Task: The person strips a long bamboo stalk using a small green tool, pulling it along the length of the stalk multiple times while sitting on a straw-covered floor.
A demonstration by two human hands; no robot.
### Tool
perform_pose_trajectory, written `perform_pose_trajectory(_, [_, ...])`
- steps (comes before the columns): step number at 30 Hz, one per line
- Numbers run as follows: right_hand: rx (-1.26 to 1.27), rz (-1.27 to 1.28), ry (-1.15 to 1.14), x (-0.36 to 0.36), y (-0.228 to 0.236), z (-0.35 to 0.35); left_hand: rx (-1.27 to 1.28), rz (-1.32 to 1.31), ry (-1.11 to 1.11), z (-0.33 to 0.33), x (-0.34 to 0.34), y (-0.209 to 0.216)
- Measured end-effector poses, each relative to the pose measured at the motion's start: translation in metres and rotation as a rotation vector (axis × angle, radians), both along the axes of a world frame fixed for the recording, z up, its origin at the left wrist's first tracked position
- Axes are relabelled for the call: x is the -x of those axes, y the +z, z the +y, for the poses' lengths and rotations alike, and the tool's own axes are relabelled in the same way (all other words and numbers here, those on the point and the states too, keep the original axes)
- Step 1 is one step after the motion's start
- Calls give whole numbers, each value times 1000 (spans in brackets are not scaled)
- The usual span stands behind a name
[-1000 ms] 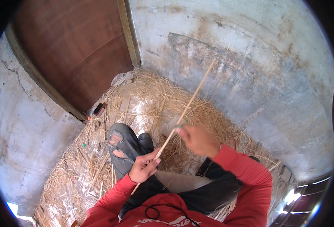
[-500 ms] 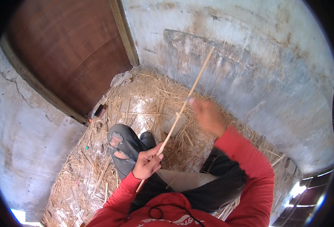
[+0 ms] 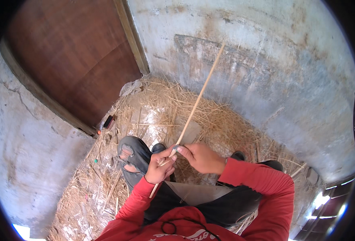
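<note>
A long, thin, pale wooden stick [image 3: 199,96] slants up and to the right from my lap, its far end in front of the wall. My left hand [image 3: 160,168] is wrapped round its lower part, and the short tail end pokes out below the palm. My right hand [image 3: 203,157] is closed just beside the left fingers. Between its thumb and fingers a small grey piece [image 3: 176,148] presses on the stick; its shape is mostly covered, so I cannot tell its kind.
Loose straw and shavings [image 3: 221,120] cover the floor round my bent legs. A pale board-like piece [image 3: 197,193] lies across my lap. Ahead are a stained wall [image 3: 265,72] and a brown door [image 3: 73,52]. A small dark object [image 3: 109,121] lies by the door frame.
My right hand has come down along the stick, from its middle to right beside my left hand. The left hand keeps its hold, and the stick stands slightly steeper.
</note>
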State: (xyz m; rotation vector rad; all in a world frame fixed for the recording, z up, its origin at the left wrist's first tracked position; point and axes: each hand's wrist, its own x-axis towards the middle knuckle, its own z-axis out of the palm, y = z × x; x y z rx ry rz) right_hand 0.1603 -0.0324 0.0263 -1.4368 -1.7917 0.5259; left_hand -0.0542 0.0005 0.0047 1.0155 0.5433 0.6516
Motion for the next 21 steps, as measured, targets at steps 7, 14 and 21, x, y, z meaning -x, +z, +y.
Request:
perform_pose_trajectory(7, [2, 1, -52, -17, 9, 8, 19, -57, 1, 1, -2, -6])
perform_pose_trajectory(14, [127, -34, -200, -38, 19, 22, 1, -11, -8, -2, -5, -8])
perform_pose_trajectory(21, [207, 13, -173, -39, 39, 20, -29, -41, -19, 1, -11, -1])
